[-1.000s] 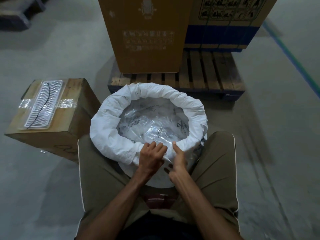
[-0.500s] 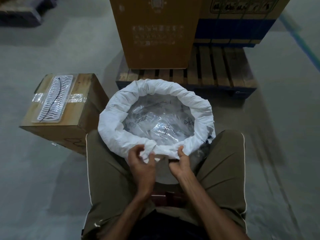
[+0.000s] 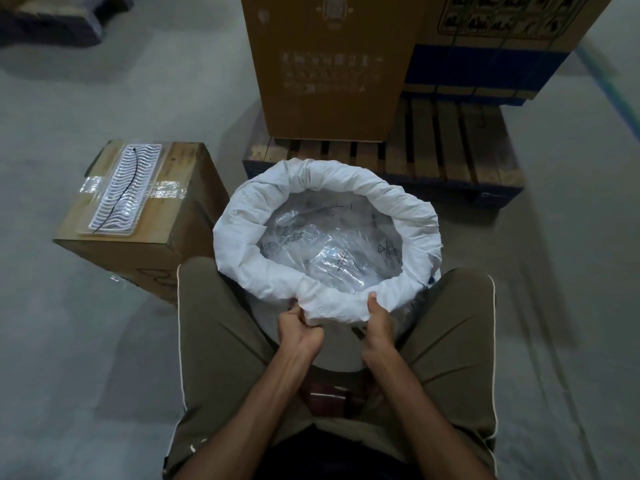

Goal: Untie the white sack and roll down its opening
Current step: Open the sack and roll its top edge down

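Note:
The white sack (image 3: 242, 244) stands open between my knees, its mouth rolled into a thick ring. Inside it lies a clear plastic liner (image 3: 332, 251) with dark printing. My left hand (image 3: 299, 332) grips the near part of the rolled rim from below, fingers curled under the fabric. My right hand (image 3: 377, 323) grips the same near rim a little to the right, thumb on top of the roll. The fingers of both hands are hidden under the fold.
A taped cardboard box (image 3: 138, 244) with a white plastic tray (image 3: 126, 192) on top stands left of the sack. Behind it a wooden pallet (image 3: 450, 161) carries a tall brown carton (image 3: 332, 64) and a blue-banded carton (image 3: 491, 64). Grey concrete floor lies all around.
Both hands have come off the inner side of the near rim, dropped outside it and taken hold of the roll from below. The view has tilted slightly, bringing the sack lower in frame.

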